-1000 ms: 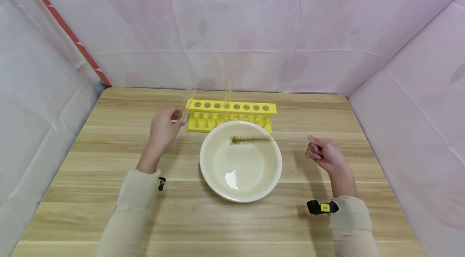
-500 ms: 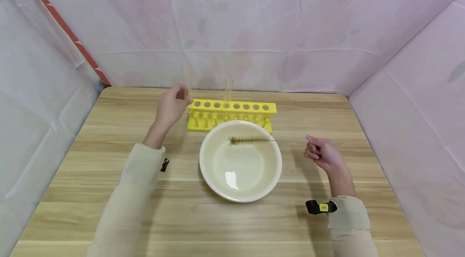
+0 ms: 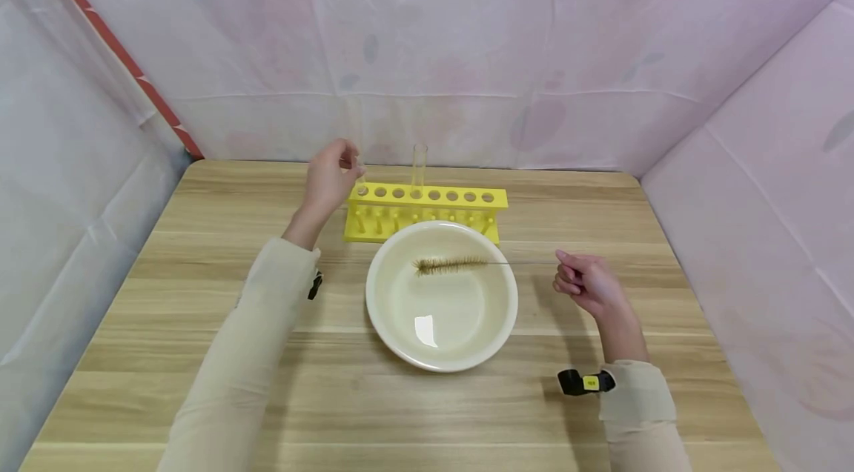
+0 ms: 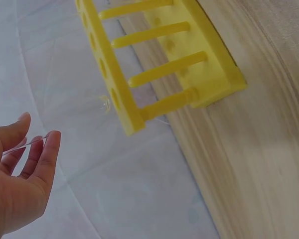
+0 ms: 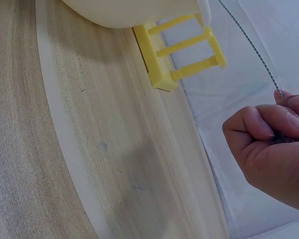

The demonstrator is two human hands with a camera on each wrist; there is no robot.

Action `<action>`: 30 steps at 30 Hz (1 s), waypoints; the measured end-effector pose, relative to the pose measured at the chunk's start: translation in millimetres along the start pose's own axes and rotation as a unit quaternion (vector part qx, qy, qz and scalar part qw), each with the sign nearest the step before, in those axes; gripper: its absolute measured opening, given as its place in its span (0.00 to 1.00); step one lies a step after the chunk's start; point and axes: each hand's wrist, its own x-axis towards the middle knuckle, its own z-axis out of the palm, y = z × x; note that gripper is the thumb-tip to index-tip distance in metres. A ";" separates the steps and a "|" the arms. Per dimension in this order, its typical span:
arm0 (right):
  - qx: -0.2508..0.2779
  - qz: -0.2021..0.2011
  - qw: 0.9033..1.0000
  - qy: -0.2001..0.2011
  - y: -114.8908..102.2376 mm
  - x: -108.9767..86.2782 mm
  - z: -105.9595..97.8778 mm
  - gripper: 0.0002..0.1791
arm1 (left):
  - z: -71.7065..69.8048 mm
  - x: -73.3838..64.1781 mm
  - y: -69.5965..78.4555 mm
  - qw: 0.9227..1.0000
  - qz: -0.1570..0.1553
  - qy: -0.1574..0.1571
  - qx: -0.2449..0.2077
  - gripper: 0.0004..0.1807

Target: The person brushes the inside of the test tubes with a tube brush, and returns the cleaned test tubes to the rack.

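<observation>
My left hand pinches a clear glass test tube between thumb and fingertips. The tube's rounded lower end is right at the end hole of the yellow test tube rack. Another test tube stands upright in a middle hole of that rack. With curled fingers, my right hand grips the twisted wire handle of a test tube brush. The brush's bristly head hovers over a cream basin, pointing left.
The basin stands in front of the rack and overlaps its base in the head view. Both are on a wood-grain table. Pale patterned cloth hangs behind the table and along both sides.
My left hand has moved up and right, carrying the test tube from beside the rack to above its leftmost hole. My right hand and the brush have shifted slightly left.
</observation>
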 end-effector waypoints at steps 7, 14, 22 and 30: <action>0.002 0.012 1.000 0.007 0.1 -0.6 0.7 0.26 | 7.5 1.9 -8.1 1.000 -0.015 -0.016 -0.009 0.12; -0.010 0.012 1.000 0.016 1.7 -2.4 0.0 0.26 | 12.1 2.3 -17.9 0.998 -0.029 -0.045 0.017 0.17; -0.013 0.009 1.000 0.014 4.3 -2.6 1.0 0.26 | 20.8 3.9 -25.8 0.994 -0.037 -0.087 0.048 0.15; -0.019 0.008 1.000 0.017 4.9 -4.3 2.1 0.26 | 24.1 3.0 -32.8 0.991 -0.049 -0.110 0.058 0.14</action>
